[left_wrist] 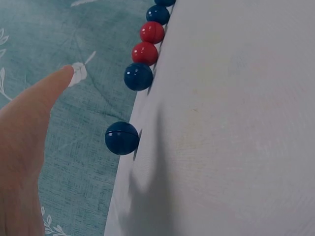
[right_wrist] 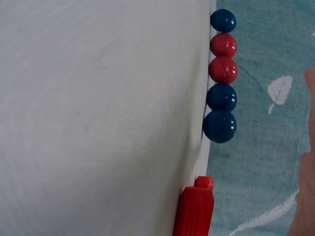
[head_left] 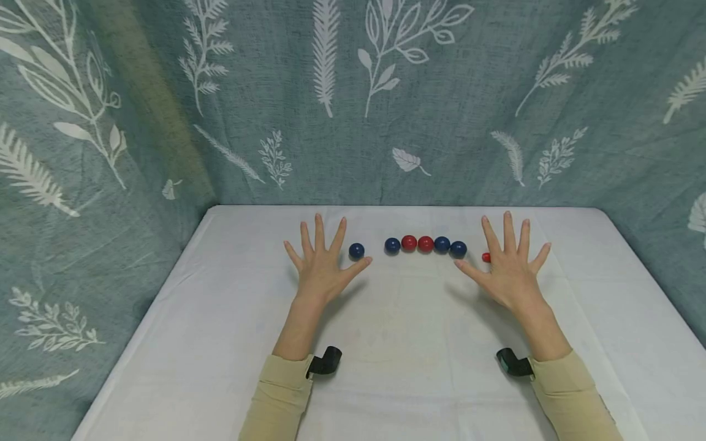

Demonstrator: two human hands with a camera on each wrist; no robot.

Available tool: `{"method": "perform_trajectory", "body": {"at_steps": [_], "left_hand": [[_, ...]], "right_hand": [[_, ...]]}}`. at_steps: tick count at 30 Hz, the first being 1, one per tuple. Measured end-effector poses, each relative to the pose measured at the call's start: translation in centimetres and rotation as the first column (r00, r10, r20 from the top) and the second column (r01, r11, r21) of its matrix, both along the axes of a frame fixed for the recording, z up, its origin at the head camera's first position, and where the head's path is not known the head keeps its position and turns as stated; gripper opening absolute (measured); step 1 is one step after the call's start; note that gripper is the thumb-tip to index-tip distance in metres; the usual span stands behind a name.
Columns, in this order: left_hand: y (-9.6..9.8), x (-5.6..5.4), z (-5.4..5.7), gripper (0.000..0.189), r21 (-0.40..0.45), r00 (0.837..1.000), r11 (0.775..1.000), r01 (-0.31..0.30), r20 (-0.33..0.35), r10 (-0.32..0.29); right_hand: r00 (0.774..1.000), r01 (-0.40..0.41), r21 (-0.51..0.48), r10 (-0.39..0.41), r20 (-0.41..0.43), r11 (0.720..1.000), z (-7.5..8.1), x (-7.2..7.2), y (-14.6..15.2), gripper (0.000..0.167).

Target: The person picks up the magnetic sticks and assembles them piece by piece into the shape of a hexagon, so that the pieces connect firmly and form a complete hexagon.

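Note:
My left hand (head_left: 320, 269) is held over the left part of the table, fingers spread wide, holding nothing. Just beyond its thumb tip lies a lone blue ball (head_left: 356, 251), set apart from the others. To the right of that ball runs a row: a blue ball (head_left: 392, 246), a red ball (head_left: 409, 243), another red ball (head_left: 425, 244), then two blue balls (head_left: 450, 247). With fingers likewise splayed and nothing in it, my right hand (head_left: 512, 272) has its thumb near the row's right end. Beside it lies a red ribbed object with a narrower tip (right_wrist: 196, 209), mostly hidden by the hand in the head view.
A white cloth covers the table (head_left: 397, 367). Behind it and along the sides hangs a blue-green curtain (head_left: 342, 153) with white leaf patterns. Small black devices (head_left: 326, 360) sit at both wrists, by the cuffs of beige sleeves (head_left: 278, 392).

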State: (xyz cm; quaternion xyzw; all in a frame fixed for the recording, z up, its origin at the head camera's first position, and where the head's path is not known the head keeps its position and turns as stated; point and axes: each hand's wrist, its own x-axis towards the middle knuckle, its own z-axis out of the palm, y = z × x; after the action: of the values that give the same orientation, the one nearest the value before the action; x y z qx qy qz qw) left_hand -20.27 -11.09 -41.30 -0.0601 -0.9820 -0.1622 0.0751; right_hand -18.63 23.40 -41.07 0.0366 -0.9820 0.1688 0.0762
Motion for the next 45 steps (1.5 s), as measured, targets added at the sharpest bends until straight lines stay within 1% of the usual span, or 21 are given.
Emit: {"method": "perform_trajectory", "body": {"at_steps": [7, 14, 18, 20, 22, 25, 27, 29, 31, 34, 36, 40, 44, 45], "left_hand": [[0.0, 0.0, 0.1, 0.094, 0.017, 1.000, 1.000, 0.008, 0.002, -0.008], [0.0, 0.3, 0.3, 0.094, 0.047, 0.999, 0.999, 0.027, 0.021, -0.028], [0.2, 0.2, 0.1, 0.093, 0.080, 0.998, 0.995, 0.065, 0.004, -0.065], [0.4, 0.2, -0.1, 0.091, 0.110, 0.996, 0.990, 0.090, -0.013, -0.089], [0.6, 0.1, -0.2, 0.088, 0.162, 0.993, 0.979, 0.120, -0.033, -0.116], [1.0, 0.2, -0.4, 0.081, 0.265, 0.984, 0.948, 0.176, -0.063, -0.166], [1.3, 0.2, -0.6, 0.076, 0.330, 0.975, 0.918, 0.223, -0.091, -0.204], [1.7, 0.2, -0.7, 0.071, 0.379, 0.964, 0.886, 0.267, -0.123, -0.238], [2.1, 0.1, -0.8, 0.066, 0.429, 0.954, 0.853, 0.298, -0.145, -0.261], [2.9, 0.0, -0.9, 0.061, 0.497, 0.946, 0.805, 0.324, -0.153, -0.286], [3.4, -0.1, -0.9, 0.058, 0.532, 0.940, 0.776, 0.340, -0.156, -0.305], [4.7, -0.2, -1.1, 0.050, 0.569, 0.920, 0.727, 0.385, -0.171, -0.353], [6.2, -0.5, -1.4, 0.043, 0.632, 0.902, 0.663, 0.402, -0.148, -0.405], [6.6, -0.7, -1.5, 0.042, 0.646, 0.898, 0.650, 0.400, -0.135, -0.418]], "right_hand": [[1.000, -0.006, -0.007, 0.006, 0.014, 1.000, 0.0, 0.1, 0.1, 0.101], [1.000, -0.013, -0.025, 0.014, 0.026, 1.000, 0.0, 0.3, 0.3, 0.100], [0.999, -0.032, -0.082, 0.036, 0.039, 0.996, 0.0, 0.3, 0.9, 0.097], [0.998, -0.051, -0.133, 0.056, 0.033, 0.990, 0.0, 0.2, 1.4, 0.093], [0.996, -0.082, -0.197, 0.088, 0.020, 0.977, 0.0, 0.0, 2.1, 0.088], [0.991, -0.127, -0.283, 0.133, 0.002, 0.951, 0.0, -0.3, 3.2, 0.079], [0.989, -0.141, -0.316, 0.151, 0.007, 0.938, 0.0, -0.4, 3.9, 0.075], [0.988, -0.142, -0.329, 0.154, 0.012, 0.934, -0.1, -0.4, 4.5, 0.071], [0.988, -0.139, -0.335, 0.152, 0.013, 0.932, -0.2, -0.5, 5.0, 0.068], [0.988, -0.142, -0.356, 0.154, 0.004, 0.924, -0.4, -0.6, 5.7, 0.063], [0.988, -0.135, -0.375, 0.152, 0.014, 0.917, -0.6, -0.7, 6.1, 0.061], [0.988, -0.096, -0.411, 0.138, 0.073, 0.906, -0.9, -1.0, 6.8, 0.059], [0.981, -0.063, -0.429, 0.136, 0.141, 0.901, -1.3, -1.6, 7.4, 0.057], [0.977, -0.056, -0.432, 0.138, 0.162, 0.900, -1.3, -1.7, 7.6, 0.056]]}}
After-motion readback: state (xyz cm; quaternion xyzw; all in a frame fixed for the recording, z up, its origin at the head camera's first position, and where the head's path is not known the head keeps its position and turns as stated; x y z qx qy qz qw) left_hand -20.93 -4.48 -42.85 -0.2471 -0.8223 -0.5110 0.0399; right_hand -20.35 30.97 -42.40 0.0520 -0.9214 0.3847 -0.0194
